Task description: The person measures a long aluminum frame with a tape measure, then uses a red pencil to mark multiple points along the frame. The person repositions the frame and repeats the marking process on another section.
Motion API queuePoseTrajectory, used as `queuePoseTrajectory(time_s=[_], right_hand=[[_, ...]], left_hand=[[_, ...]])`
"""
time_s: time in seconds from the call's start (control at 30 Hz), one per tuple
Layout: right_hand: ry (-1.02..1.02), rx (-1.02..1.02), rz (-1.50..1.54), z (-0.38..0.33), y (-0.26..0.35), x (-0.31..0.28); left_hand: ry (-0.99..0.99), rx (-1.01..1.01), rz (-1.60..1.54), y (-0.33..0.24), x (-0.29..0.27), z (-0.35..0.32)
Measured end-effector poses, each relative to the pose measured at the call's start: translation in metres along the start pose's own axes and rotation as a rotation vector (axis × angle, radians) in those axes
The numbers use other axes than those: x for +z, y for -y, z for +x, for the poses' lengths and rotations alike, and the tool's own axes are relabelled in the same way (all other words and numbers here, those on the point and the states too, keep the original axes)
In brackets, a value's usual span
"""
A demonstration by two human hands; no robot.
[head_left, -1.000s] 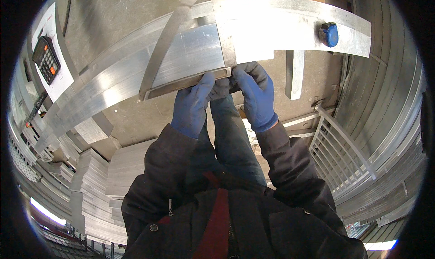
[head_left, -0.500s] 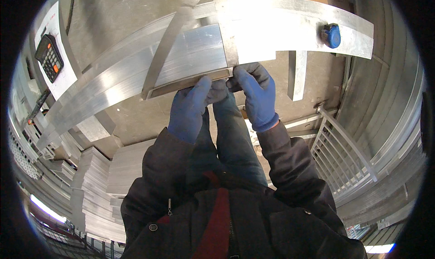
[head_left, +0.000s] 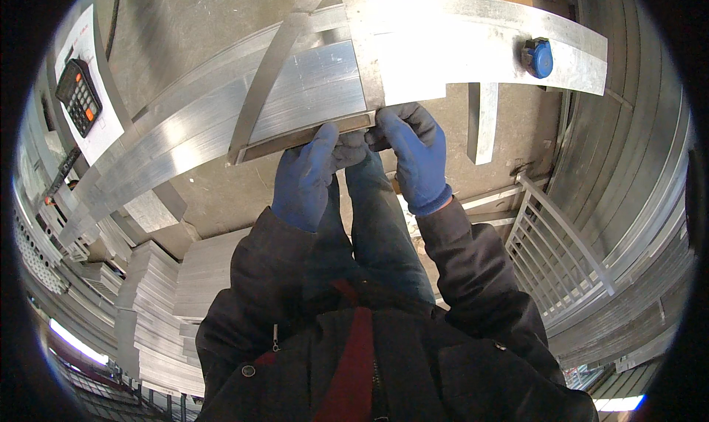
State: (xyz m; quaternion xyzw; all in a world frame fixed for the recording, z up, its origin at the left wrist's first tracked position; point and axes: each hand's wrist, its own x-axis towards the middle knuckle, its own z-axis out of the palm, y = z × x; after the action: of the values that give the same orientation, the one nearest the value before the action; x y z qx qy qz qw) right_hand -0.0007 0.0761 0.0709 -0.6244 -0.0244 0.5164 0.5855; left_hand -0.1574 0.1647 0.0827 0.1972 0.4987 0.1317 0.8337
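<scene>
1. Aluminium plates [head_left: 314,97] lie stacked just beyond the hands; left hand [head_left: 306,175] and right hand [head_left: 413,156], blue-gloved, close together, pinch the stack's near edge.
2. Fingers at that edge could get nipped if a plate shifts.
3. The stack might slide off the long rails [head_left: 170,149] beneath.

brushed shiny metal panel [head_left: 314,90], seemingly rubbery blue gloves [head_left: 306,172]
</scene>
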Motion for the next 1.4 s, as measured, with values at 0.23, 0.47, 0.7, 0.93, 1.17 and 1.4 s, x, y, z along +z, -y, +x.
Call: queuePoseTrajectory(time_s=[0.23, 0.47, 0.7, 0.93, 1.17, 1.4], right_hand=[[0.005, 0.007, 0.006, 0.0, 0.0, -0.001], [-0.003, 0.03, 0.014, -0.001, 0.004, 0.003], [-0.076, 0.013, 0.117, -0.002, 0.003, 0.01], [-0.022, -0.002, 0.063, -0.001, 0.002, 0.004], [-0.024, -0.004, 0.053, -0.015, 0.001, -0.008], [-0.039, -0.094, -0.233, -0.062, 0.053, -0.02]], left_hand=[[-0.018, -0.131, 0.041, -0.011, 0.009, -0.005], [0.011, 0.151, 1.25, -0.06, 0.026, -0.045], [-0.019, 1.089, 1.757, -0.063, 0.027, 0.022], [-0.011, 1.123, 1.761, -0.064, 0.019, 0.031], [0.018, 1.147, 1.771, -0.064, 0.013, 0.037], [0.027, 1.161, 1.734, -0.066, 0.013, 0.037]])
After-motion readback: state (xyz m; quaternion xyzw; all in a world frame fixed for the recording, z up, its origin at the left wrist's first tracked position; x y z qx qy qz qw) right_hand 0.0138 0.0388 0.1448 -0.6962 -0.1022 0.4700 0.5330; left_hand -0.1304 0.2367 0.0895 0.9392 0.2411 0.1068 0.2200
